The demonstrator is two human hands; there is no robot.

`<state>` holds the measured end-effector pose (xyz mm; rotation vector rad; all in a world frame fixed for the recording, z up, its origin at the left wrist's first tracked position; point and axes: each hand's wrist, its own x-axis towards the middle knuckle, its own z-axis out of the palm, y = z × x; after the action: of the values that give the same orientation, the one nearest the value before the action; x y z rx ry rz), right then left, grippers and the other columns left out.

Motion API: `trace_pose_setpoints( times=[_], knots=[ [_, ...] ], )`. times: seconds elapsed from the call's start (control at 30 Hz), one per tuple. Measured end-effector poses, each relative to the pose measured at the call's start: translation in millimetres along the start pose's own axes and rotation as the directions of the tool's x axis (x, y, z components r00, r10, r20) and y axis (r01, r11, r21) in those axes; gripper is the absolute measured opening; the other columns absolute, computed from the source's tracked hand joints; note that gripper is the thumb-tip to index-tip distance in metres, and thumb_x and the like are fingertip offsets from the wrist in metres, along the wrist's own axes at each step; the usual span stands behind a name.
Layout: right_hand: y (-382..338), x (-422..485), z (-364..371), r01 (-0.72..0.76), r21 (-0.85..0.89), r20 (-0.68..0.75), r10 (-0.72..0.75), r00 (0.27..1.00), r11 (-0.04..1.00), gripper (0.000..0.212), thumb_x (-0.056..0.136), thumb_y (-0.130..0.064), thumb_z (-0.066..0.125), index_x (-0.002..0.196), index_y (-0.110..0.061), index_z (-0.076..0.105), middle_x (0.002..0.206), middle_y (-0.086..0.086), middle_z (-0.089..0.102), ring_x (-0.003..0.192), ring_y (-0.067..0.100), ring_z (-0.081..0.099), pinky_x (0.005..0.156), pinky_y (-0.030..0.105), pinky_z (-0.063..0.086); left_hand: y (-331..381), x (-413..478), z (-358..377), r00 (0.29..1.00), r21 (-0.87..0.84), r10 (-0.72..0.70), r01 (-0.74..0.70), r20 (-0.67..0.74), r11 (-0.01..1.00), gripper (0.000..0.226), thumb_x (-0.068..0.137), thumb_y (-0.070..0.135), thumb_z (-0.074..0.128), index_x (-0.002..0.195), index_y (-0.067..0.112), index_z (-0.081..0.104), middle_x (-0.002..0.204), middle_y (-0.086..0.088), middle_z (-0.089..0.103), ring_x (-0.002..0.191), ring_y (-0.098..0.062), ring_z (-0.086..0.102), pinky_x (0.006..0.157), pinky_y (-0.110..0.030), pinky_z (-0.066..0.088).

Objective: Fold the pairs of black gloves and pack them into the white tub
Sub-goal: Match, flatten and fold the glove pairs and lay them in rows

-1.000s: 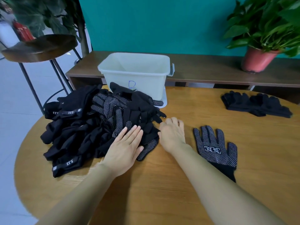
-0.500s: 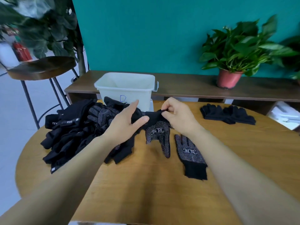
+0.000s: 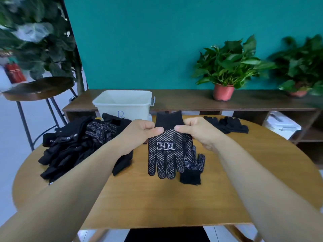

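Now lifted off the glove pile (image 3: 78,145), dotted glove (image 3: 167,154) hangs fingers-down; left hand (image 3: 139,132) and right hand (image 3: 197,131) each pinch its cuff. Far white tub (image 3: 122,103): blue "B". Glove logo unreadable.

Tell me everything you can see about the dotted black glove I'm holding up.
The black knitted glove with white grip dots hangs upright, plain ribbed cuff on top, finger ends pointing down above the round wooden table. A white boxed logo marks its dotted side, facing the camera. The left hand and right hand pinch it at either side, just below the cuff. It partly hides a second dotted glove lying on the table.
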<state>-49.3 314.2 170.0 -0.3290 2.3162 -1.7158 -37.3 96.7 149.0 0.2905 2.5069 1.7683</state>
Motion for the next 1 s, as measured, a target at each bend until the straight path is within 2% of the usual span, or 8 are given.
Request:
trace_pose_setpoints(
  times=[0.13,0.2,0.33,0.43,0.53,0.63,0.77,1.0],
  knots=[
    [1,-2,-7,-0.008,0.009,0.016,0.007,1.000,1.000,0.015,0.093,-0.022,0.065,0.089,-0.010,0.072,0.084,0.002,0.075,0.075,0.013,0.067,0.074,0.026,0.052,6,0,9,0.998,-0.029,0.002,0.000,0.058,1.000,0.043,0.094,0.036,0.066,0.092,-0.008,0.065,0.089,-0.019,0.068,0.078,-0.022,0.055,0.086,-0.039,0.047],
    [2,0,-14,-0.014,-0.015,0.005,0.014,1.000,1.000,0.016,0.093,-0.024,0.065,0.090,-0.011,0.072,0.085,0.001,0.075,0.077,0.012,0.067,0.077,0.029,0.051,5,5,14,0.998,-0.055,-0.023,0.027,0.067,0.998,0.034,0.099,0.028,0.060,0.097,-0.005,0.068,0.086,-0.008,0.073,0.075,-0.011,0.063,0.091,-0.036,0.052],
    [10,10,-32,-0.046,-0.055,-0.035,0.044,0.998,0.997,0.014,0.092,-0.025,0.067,0.085,-0.015,0.073,0.083,-0.004,0.075,0.080,0.010,0.067,0.083,0.030,0.047,3,25,27,0.992,-0.086,-0.057,0.067,0.115,0.994,0.020,0.101,0.019,0.057,0.096,0.004,0.069,0.069,0.010,0.070,0.059,0.000,0.061,0.082,-0.026,0.050],
    [20,25,-43,-0.045,-0.064,-0.050,0.042,0.998,0.997,0.016,0.093,-0.024,0.066,0.082,-0.014,0.073,0.079,-0.005,0.074,0.075,0.008,0.066,0.083,0.030,0.048,1,46,35,0.989,-0.063,-0.080,0.088,0.122,0.994,0.021,0.100,0.022,0.058,0.096,0.005,0.070,0.069,0.009,0.070,0.060,-0.001,0.062,0.083,-0.028,0.051],
    [29,45,-55,-0.062,-0.057,-0.049,0.059,0.997,0.996,0.015,0.094,-0.021,0.065,0.083,-0.016,0.073,0.077,-0.006,0.074,0.068,0.004,0.065,0.073,0.025,0.046,-1,71,42,0.987,-0.060,-0.091,0.099,0.129,0.993,0.035,0.093,0.042,0.065,0.088,0.007,0.071,0.092,-0.012,0.074,0.083,-0.018,0.066,0.100,-0.045,0.051],
    [40,70,-67,-0.076,-0.057,-0.061,0.073,0.995,0.995,0.013,0.094,-0.022,0.065,0.090,-0.014,0.075,0.082,-0.006,0.075,0.070,0.003,0.067,0.073,0.025,0.046,-12,103,47,0.986,-0.059,-0.104,0.112,0.129,0.992,0.051,0.075,0.058,0.069,0.076,0.008,0.065,0.100,-0.024,0.069,0.088,-0.026,0.063,0.103,-0.058,0.044],
    [56,104,-83,-0.105,-0.046,-0.085,0.101,0.991,0.993,0.013,0.093,-0.024,0.065,0.089,-0.016,0.075,0.083,-0.005,0.076,0.075,0.007,0.067,0.078,0.028,0.047,-21,144,54,0.986,-0.036,-0.137,0.141,0.099,0.989,0.032,0.090,0.044,0.067,0.071,0.018,0.067,0.086,-0.013,0.070,0.083,-0.023,0.062,0.097,-0.049,0.047],
    [76,153,-102,-0.170,-0.069,-0.117,0.161,0.980,0.983,0.016,0.094,-0.027,0.065,0.094,-0.012,0.074,0.083,-0.005,0.074,0.070,0.006,0.064,0.072,0.026,0.045,-38,197,64,0.981,0.000,-0.172,0.173,0.086,0.985,0.030,0.097,0.037,0.062,0.074,0.020,0.074,0.090,-0.004,0.076,0.095,-0.025,0.070,0.104,-0.052,0.047]
  ],
)
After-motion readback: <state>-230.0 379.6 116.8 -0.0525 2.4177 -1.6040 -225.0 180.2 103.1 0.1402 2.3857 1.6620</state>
